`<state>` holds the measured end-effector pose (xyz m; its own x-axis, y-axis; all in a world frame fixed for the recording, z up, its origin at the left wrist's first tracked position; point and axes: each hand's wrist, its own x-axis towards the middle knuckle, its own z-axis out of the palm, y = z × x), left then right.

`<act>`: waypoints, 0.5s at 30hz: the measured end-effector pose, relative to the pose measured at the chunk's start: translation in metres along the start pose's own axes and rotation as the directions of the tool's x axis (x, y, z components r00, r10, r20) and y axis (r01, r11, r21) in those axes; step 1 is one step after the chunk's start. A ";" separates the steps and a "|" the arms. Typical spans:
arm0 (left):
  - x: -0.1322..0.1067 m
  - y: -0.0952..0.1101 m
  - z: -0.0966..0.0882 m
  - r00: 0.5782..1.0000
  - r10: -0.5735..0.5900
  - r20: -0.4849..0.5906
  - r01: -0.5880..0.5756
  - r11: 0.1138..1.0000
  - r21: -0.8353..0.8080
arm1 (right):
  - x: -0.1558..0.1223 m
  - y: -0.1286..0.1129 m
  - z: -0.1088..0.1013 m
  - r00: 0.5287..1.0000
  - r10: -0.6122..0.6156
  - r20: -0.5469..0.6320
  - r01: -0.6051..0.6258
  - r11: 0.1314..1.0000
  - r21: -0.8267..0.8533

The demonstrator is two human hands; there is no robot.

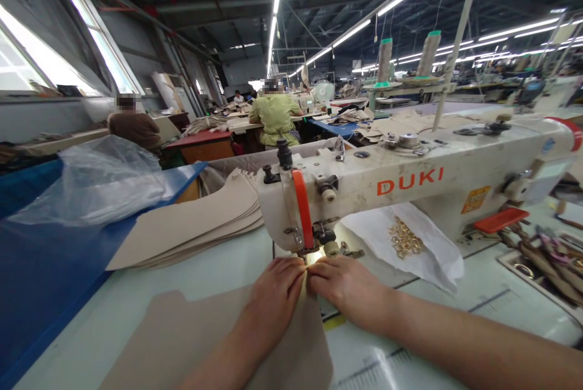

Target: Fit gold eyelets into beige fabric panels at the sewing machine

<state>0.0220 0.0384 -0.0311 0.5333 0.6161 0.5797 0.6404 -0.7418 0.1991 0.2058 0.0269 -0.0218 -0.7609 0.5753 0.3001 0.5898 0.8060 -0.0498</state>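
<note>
Flat beige sheet-like panel on pale green desk, far edge pointing forward to the needle area of the white, red-lettered sewing machine — long axis can't tell (near end cropped). Left hand, right hand: fingers closed, pinching that far edge.

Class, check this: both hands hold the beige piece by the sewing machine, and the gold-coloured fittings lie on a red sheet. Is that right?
Not quite: the sheet under the gold-coloured fittings is white, not red, as the head view shows. The left hand and right hand do hold the beige piece by the sewing machine.
</note>
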 end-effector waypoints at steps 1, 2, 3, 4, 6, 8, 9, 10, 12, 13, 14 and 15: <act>0.000 -0.001 0.000 1.000 0.001 -0.004 -0.001 1.000 0.002 | 0.000 0.000 0.000 1.000 0.002 0.000 -0.002 1.000 -0.001; 0.001 -0.001 0.000 1.000 0.001 -0.005 -0.001 1.000 0.003 | 0.000 0.000 -0.001 1.000 0.004 0.001 -0.004 1.000 -0.003; 0.001 -0.002 0.000 1.000 0.004 -0.005 -0.004 1.000 0.004 | 0.001 0.000 -0.001 1.000 0.006 0.002 -0.006 1.000 -0.005; 0.001 -0.002 0.000 1.000 0.005 0.001 -0.005 1.000 0.004 | 0.001 0.000 -0.001 1.000 0.007 0.002 -0.007 1.000 -0.007; 0.002 -0.003 0.000 1.000 0.007 0.005 -0.007 1.000 0.005 | 0.001 0.001 0.000 1.000 0.010 0.005 -0.010 1.000 -0.008; 0.002 -0.003 0.000 1.000 0.010 -0.001 -0.010 1.000 0.005 | 0.002 0.001 0.000 1.000 0.012 0.006 -0.012 1.000 -0.007; 0.002 -0.004 0.000 1.000 0.009 -0.005 -0.009 1.000 0.005 | 0.002 0.001 0.000 1.000 0.011 0.006 -0.011 1.000 -0.008; 0.002 -0.004 0.000 1.000 0.008 -0.010 -0.008 1.000 0.005 | 0.002 0.001 0.001 1.000 0.011 0.006 -0.011 1.000 -0.009; 0.002 -0.003 0.001 1.000 0.006 -0.011 -0.006 1.000 0.003 | 0.002 0.001 0.001 1.000 0.011 0.005 -0.011 1.000 -0.010; 0.002 -0.003 0.001 1.000 0.006 -0.011 -0.006 1.000 0.002 | 0.002 0.001 0.001 1.000 0.013 0.002 -0.013 1.000 -0.011; 0.002 -0.003 0.001 1.000 0.006 -0.012 -0.006 1.000 0.003 | 0.002 0.001 0.002 1.000 0.015 0.000 -0.015 1.000 -0.010; 0.002 -0.003 0.001 1.000 0.007 -0.010 -0.007 1.000 0.004 | 0.002 0.000 0.002 1.000 0.016 -0.003 -0.016 1.000 -0.010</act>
<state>0.0221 0.0419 -0.0309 0.5319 0.6082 0.5891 0.6393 -0.7447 0.1916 0.2040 0.0286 -0.0232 -0.7508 0.5875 0.3020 0.6043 0.7955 -0.0452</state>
